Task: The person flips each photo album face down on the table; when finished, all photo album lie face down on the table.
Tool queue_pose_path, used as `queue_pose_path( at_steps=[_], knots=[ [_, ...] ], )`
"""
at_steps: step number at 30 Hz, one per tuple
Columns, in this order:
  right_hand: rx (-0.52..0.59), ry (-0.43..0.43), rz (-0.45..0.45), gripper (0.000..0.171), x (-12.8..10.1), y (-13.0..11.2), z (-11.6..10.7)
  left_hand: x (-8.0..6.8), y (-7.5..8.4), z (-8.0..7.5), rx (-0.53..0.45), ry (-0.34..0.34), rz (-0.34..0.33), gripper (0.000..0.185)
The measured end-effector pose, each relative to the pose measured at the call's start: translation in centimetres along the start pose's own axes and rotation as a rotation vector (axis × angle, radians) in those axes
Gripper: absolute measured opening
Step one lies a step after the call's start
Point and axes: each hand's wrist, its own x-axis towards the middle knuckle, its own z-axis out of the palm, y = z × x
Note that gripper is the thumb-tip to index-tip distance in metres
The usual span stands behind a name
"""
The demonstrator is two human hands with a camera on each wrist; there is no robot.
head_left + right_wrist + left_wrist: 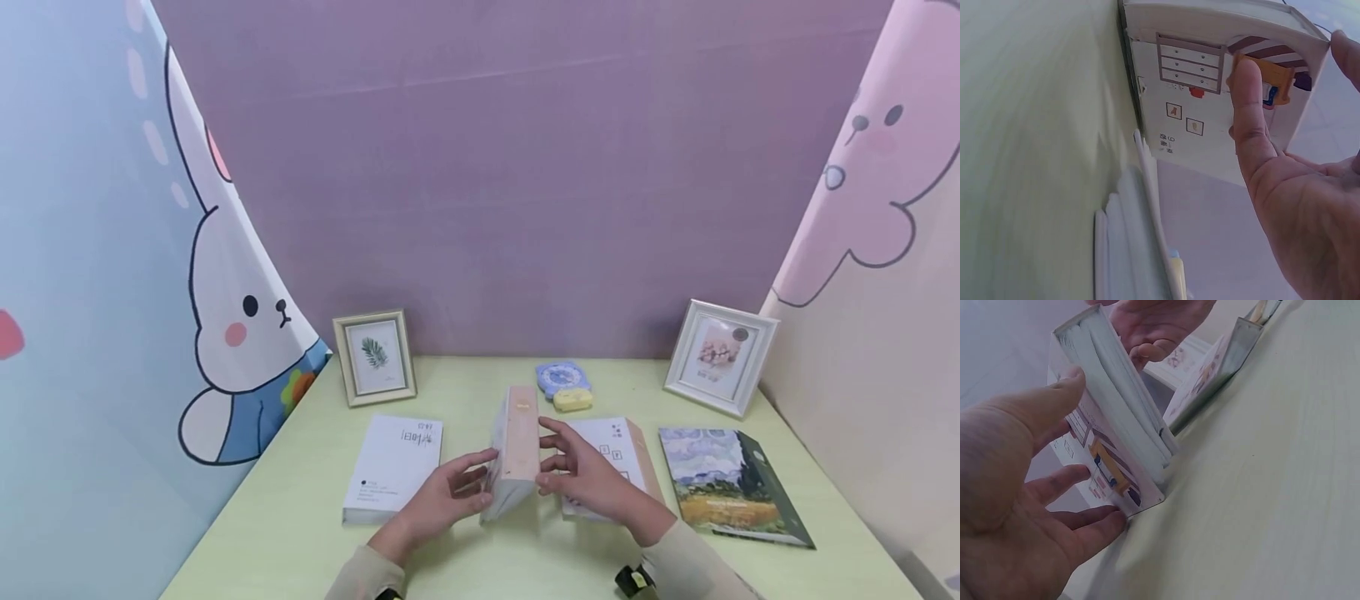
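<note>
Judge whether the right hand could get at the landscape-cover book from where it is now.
Probably yes. The right hand rests against the upright book, and the landscape-cover book lies flat to its right; only the flat white book lies between, low enough to pass over.

I counted four books on the worktop (300, 517): one standing book (516, 454), a white book (393, 468), a book behind it (626, 450), a painted-cover book (731, 487). Two picture frames: left frame (374, 357), right frame (721, 357). One blue clock (561, 377), one yellow case (572, 400).
</note>
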Motion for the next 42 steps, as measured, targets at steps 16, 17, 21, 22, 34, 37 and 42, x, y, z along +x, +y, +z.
queue_pose_path(
  at_steps=[16,17,21,22,34,37,42],
  knots=[
    [0.02,0.005,0.032,0.085,-0.4,0.5,-0.1,-0.2,-0.3,0.0,0.033,0.04,0.015,0.063],
    [0.02,0.006,0.035,0.086,-0.5,0.5,-0.1,-0.2,-0.3,0.0,0.027,0.041,0.011,0.063],
    [0.017,0.015,0.047,0.085,-0.5,0.6,0.0,-0.3,-0.2,0.0,0.025,0.051,-0.003,0.06],
    [0.015,0.019,0.049,0.085,-0.5,0.6,0.0,-0.3,-0.1,0.0,0.03,0.055,-0.005,0.06],
    [0.032,0.041,0.062,0.089,-0.5,1.1,0.0,-0.5,0.0,-0.1,0.067,0.076,-0.023,0.058],
    [0.042,0.056,0.062,0.089,-0.4,1.2,0.0,-0.5,0.0,-0.1,0.078,0.081,-0.026,0.057],
    [0.052,0.059,0.061,0.087,-0.3,1.6,0.0,-0.3,-0.1,-0.1,0.105,0.084,-0.025,0.056]
  ],
)
